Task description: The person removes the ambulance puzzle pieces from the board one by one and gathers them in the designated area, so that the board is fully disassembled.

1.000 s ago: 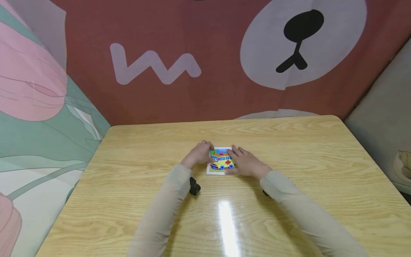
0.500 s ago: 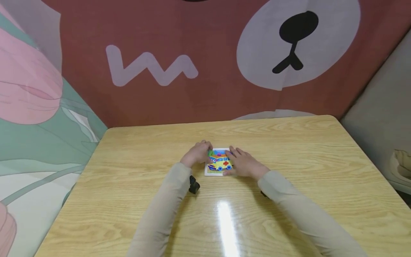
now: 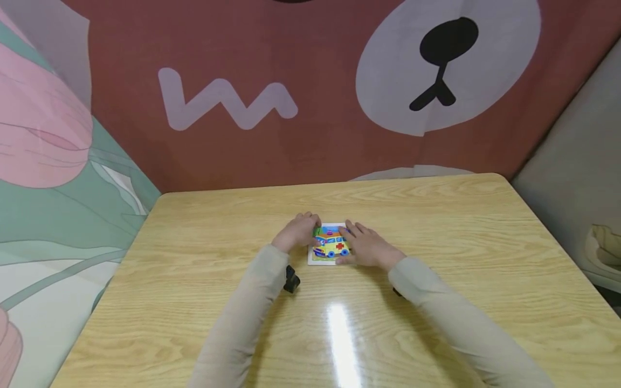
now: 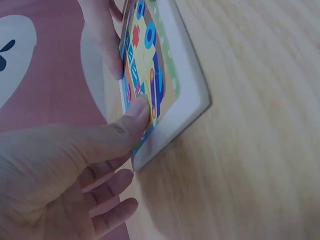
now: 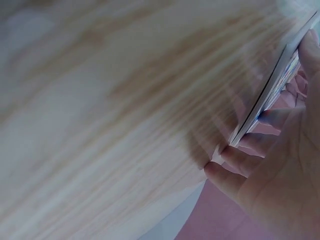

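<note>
A small square picture puzzle [image 3: 331,247] with a white frame lies flat on the table, showing a yellow ambulance with a red cross and blue wheels. At its left side is my left hand [image 3: 298,231]. In the left wrist view the left thumb [image 4: 137,107] lies on the picture near a corner, and the other fingers bend loosely beside the frame's edge. From the right, my right hand [image 3: 370,247] rests with spread fingers over the puzzle's right part, hiding it. The right wrist view shows the right thumb [image 5: 310,52] along the frame's near edge.
The wooden table [image 3: 218,226] extends around the puzzle, with a bright light reflection in front. A red-brown cloth [image 3: 233,156] with a cartoon bear hangs behind it. Black wrist devices [image 3: 291,280] sit under the sleeves.
The head view has shifted slightly, so everything appears a little further left. Both hands keep their places on the puzzle.
</note>
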`<action>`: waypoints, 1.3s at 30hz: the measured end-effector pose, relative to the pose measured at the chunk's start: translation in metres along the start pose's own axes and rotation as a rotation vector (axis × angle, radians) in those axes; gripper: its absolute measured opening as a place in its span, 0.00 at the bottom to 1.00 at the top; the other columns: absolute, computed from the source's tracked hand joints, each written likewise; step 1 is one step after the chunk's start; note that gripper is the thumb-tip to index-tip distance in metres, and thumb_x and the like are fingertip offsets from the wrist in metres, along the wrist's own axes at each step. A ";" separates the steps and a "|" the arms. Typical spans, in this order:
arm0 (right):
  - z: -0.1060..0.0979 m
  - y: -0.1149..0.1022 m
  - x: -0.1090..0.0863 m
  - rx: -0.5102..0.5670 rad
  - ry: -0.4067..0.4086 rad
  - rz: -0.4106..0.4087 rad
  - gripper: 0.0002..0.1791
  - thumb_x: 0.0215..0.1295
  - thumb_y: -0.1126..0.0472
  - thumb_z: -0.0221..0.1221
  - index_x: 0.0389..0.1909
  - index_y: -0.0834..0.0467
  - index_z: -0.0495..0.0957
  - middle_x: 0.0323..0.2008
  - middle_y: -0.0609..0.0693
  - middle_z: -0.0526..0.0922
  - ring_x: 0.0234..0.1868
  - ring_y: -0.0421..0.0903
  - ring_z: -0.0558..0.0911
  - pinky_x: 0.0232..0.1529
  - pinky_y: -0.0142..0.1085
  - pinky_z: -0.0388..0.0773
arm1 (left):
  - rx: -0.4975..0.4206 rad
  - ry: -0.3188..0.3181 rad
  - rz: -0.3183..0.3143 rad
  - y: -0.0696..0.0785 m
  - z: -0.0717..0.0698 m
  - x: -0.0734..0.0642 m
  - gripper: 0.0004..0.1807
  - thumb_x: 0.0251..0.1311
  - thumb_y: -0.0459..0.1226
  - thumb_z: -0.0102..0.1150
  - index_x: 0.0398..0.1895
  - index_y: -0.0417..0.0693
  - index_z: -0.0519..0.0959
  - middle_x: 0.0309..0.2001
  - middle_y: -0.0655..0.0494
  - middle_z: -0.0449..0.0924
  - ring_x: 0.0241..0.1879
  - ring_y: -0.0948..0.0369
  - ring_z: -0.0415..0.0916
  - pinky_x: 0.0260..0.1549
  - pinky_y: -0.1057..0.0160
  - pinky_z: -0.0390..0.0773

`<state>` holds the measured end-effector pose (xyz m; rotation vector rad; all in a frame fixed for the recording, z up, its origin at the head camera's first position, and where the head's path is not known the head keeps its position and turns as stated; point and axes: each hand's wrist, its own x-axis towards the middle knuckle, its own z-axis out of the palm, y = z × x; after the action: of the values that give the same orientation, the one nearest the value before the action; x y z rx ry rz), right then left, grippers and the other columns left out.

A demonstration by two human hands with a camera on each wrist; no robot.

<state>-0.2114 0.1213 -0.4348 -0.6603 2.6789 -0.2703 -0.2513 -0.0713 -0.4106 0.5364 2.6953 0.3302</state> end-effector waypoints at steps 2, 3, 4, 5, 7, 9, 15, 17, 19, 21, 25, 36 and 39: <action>0.000 0.000 0.000 0.003 -0.001 0.003 0.50 0.63 0.33 0.51 0.75 0.59 0.45 0.76 0.63 0.41 0.75 0.65 0.47 0.72 0.59 0.49 | 0.001 -0.013 -0.002 0.000 -0.001 0.001 0.26 0.56 0.42 0.65 0.57 0.44 0.72 0.55 0.50 0.72 0.56 0.52 0.66 0.63 0.55 0.68; 0.001 0.000 0.000 0.003 -0.001 0.004 0.50 0.63 0.33 0.51 0.75 0.59 0.45 0.76 0.63 0.41 0.75 0.65 0.47 0.72 0.59 0.49 | 0.004 -0.019 -0.002 -0.001 -0.001 0.002 0.26 0.56 0.42 0.65 0.57 0.45 0.72 0.55 0.50 0.71 0.56 0.53 0.66 0.62 0.55 0.68; 0.001 0.000 0.000 0.005 0.000 0.004 0.50 0.63 0.33 0.51 0.75 0.59 0.45 0.76 0.63 0.41 0.75 0.65 0.47 0.72 0.59 0.49 | 0.008 -0.024 0.000 -0.002 -0.001 0.003 0.26 0.56 0.42 0.66 0.56 0.45 0.72 0.55 0.50 0.71 0.55 0.53 0.66 0.62 0.55 0.68; 0.001 0.000 0.000 0.006 0.001 0.003 0.50 0.63 0.33 0.51 0.75 0.60 0.45 0.76 0.63 0.41 0.75 0.65 0.47 0.72 0.59 0.49 | 0.009 -0.030 -0.001 -0.002 -0.001 0.004 0.26 0.56 0.42 0.66 0.56 0.45 0.72 0.55 0.50 0.71 0.56 0.53 0.66 0.62 0.55 0.68; 0.001 0.000 0.000 0.010 -0.001 0.000 0.50 0.63 0.33 0.51 0.75 0.60 0.46 0.76 0.63 0.41 0.75 0.65 0.47 0.72 0.59 0.49 | 0.003 -0.044 -0.002 -0.004 -0.001 0.006 0.26 0.55 0.42 0.66 0.56 0.45 0.72 0.54 0.50 0.70 0.56 0.53 0.66 0.62 0.55 0.68; 0.001 -0.001 0.000 0.014 -0.004 -0.001 0.50 0.63 0.33 0.51 0.75 0.60 0.46 0.76 0.63 0.41 0.75 0.65 0.47 0.72 0.59 0.48 | -0.005 -0.058 -0.006 -0.004 -0.001 0.007 0.26 0.55 0.42 0.66 0.56 0.45 0.72 0.54 0.51 0.70 0.56 0.53 0.66 0.62 0.55 0.68; 0.001 -0.003 -0.001 0.009 -0.007 -0.002 0.50 0.63 0.34 0.52 0.75 0.59 0.45 0.76 0.63 0.41 0.75 0.65 0.47 0.72 0.59 0.49 | -0.056 -0.078 -0.020 -0.006 -0.003 0.008 0.26 0.55 0.40 0.67 0.56 0.44 0.71 0.56 0.50 0.71 0.58 0.53 0.66 0.63 0.55 0.68; 0.000 -0.003 -0.002 0.009 -0.006 -0.003 0.50 0.63 0.34 0.52 0.75 0.59 0.45 0.76 0.63 0.42 0.75 0.65 0.48 0.72 0.60 0.49 | -0.079 -0.073 -0.015 -0.006 -0.002 0.008 0.26 0.54 0.39 0.67 0.55 0.43 0.71 0.56 0.49 0.71 0.59 0.52 0.67 0.63 0.55 0.68; 0.000 -0.003 -0.002 0.008 -0.004 -0.004 0.50 0.63 0.34 0.52 0.75 0.58 0.45 0.75 0.63 0.42 0.74 0.65 0.48 0.71 0.60 0.49 | -0.103 -0.068 -0.001 -0.007 -0.002 0.008 0.26 0.54 0.38 0.67 0.55 0.41 0.71 0.56 0.48 0.71 0.59 0.52 0.66 0.63 0.56 0.67; -0.001 -0.003 -0.003 0.006 -0.002 -0.008 0.48 0.63 0.35 0.52 0.75 0.56 0.46 0.75 0.64 0.42 0.74 0.66 0.48 0.71 0.60 0.50 | -0.135 -0.065 0.012 -0.008 -0.001 0.008 0.26 0.55 0.37 0.67 0.56 0.40 0.70 0.56 0.47 0.70 0.59 0.52 0.66 0.64 0.55 0.67; -0.001 -0.004 -0.002 -0.036 -0.006 -0.025 0.45 0.64 0.35 0.51 0.75 0.51 0.49 0.75 0.66 0.43 0.73 0.68 0.49 0.70 0.61 0.52 | -0.173 -0.067 0.036 -0.010 0.001 0.008 0.26 0.56 0.35 0.66 0.57 0.40 0.70 0.57 0.46 0.69 0.60 0.51 0.65 0.65 0.55 0.66; -0.005 -0.012 0.001 -0.131 -0.033 -0.065 0.45 0.65 0.37 0.50 0.74 0.57 0.49 0.75 0.59 0.48 0.75 0.60 0.52 0.71 0.57 0.53 | -0.174 0.000 0.033 -0.010 0.004 0.004 0.24 0.55 0.36 0.66 0.55 0.47 0.70 0.56 0.44 0.67 0.54 0.52 0.67 0.59 0.52 0.70; -0.006 -0.011 0.000 -0.126 -0.037 -0.057 0.44 0.66 0.38 0.49 0.75 0.58 0.49 0.76 0.59 0.47 0.75 0.59 0.51 0.71 0.57 0.53 | -0.209 0.048 0.042 -0.010 0.007 0.000 0.24 0.56 0.36 0.66 0.55 0.49 0.69 0.52 0.43 0.71 0.47 0.53 0.70 0.53 0.53 0.74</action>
<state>-0.2092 0.1121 -0.4263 -0.7730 2.6609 -0.1029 -0.2516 -0.0788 -0.4194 0.5294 2.6553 0.6360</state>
